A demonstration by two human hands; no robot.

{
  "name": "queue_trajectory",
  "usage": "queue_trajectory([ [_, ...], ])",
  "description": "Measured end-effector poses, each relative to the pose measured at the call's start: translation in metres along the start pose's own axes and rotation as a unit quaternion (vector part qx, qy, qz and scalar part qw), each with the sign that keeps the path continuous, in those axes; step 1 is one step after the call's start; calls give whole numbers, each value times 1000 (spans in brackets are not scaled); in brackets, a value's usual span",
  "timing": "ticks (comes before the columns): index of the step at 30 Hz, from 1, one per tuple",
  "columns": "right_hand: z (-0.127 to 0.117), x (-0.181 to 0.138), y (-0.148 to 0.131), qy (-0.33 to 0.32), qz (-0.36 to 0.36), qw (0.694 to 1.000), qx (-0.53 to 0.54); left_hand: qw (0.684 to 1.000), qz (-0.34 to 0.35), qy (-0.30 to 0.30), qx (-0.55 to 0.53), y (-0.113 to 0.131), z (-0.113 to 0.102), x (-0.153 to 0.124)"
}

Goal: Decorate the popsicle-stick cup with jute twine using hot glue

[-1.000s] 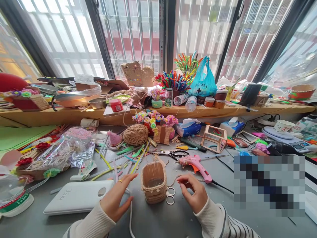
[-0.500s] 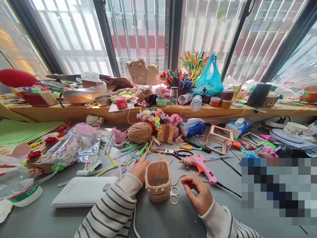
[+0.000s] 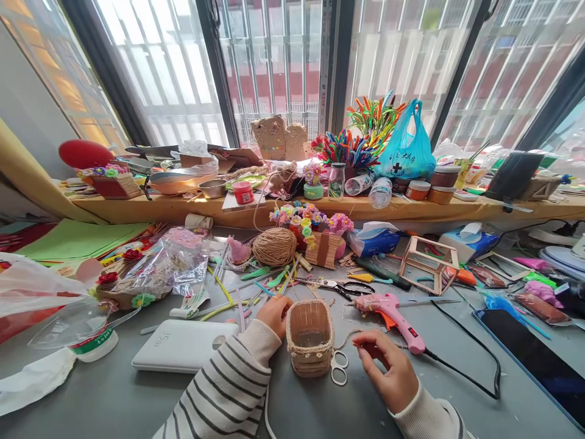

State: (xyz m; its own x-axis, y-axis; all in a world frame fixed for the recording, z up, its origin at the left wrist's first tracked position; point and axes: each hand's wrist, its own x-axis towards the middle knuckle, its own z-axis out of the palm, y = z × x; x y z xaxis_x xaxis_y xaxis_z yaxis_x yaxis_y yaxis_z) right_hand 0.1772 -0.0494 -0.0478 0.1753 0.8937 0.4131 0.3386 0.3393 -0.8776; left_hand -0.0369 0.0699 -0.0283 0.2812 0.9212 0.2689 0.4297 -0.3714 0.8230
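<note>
L hand [image 3: 274,318] now fwd by basket [image 3: 309,361], R hand [image 3: 389,367] at cord [image 3: 343,339], grips unclear; grey tbl [image 3: 342,414], barred window [image 3: 272,67]

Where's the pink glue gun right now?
Head view, right of centre: the glue gun lies on the table just beyond the right hand, black-handled scissors near its nozzle.

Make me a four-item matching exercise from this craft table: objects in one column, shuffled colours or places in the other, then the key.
1. Hot glue gun
2. Twine-rimmed basket
3. Power bank
4. Handled plastic bag

A. White, left of the basket
B. Blue, up on the ledge
C. Pink
D. Between the left hand and the right hand

Pairs: 1-C, 2-D, 3-A, 4-B
</note>
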Motion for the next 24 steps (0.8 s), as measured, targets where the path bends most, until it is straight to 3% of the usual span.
queue_trajectory([
  [9,1,0,-2,14,-4,1000,1,990,40,86,107,16,-7,-6],
  [16,1,-1,0,14,15,1000,13,981,71,147,103,5,-5,-10],
  [24,0,-1,5,25,11,1000,-4,980,79,161,84,4,-4,-14],
])
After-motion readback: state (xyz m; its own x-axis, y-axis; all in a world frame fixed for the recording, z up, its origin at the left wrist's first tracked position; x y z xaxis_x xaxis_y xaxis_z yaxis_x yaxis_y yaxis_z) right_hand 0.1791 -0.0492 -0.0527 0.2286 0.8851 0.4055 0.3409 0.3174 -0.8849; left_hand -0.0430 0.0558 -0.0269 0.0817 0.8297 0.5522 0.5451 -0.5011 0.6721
